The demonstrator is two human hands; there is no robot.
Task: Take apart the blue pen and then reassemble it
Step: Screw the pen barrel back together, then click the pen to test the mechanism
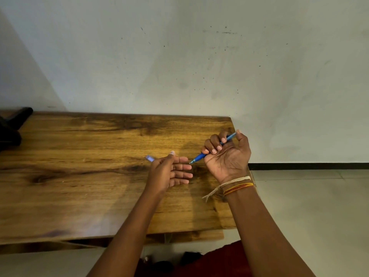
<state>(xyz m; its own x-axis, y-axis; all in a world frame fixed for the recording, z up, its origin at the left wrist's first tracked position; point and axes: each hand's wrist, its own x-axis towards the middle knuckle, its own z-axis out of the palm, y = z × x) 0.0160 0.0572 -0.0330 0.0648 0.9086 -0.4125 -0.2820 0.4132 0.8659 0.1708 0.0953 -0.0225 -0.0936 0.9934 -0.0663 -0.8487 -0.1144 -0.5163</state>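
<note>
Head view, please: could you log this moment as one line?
right hand: gripping blue plastic pen | left hand: pinching small translucent pen cap | wooden table: below

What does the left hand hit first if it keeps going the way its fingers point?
Probably the pen tip, held in the right hand: the left hand fingers point right at it. Depth unclear.

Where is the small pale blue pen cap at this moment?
In the head view, the small pale blue pen cap is pinched in the left hand, above the wooden table, left of the blue pen body.
</note>
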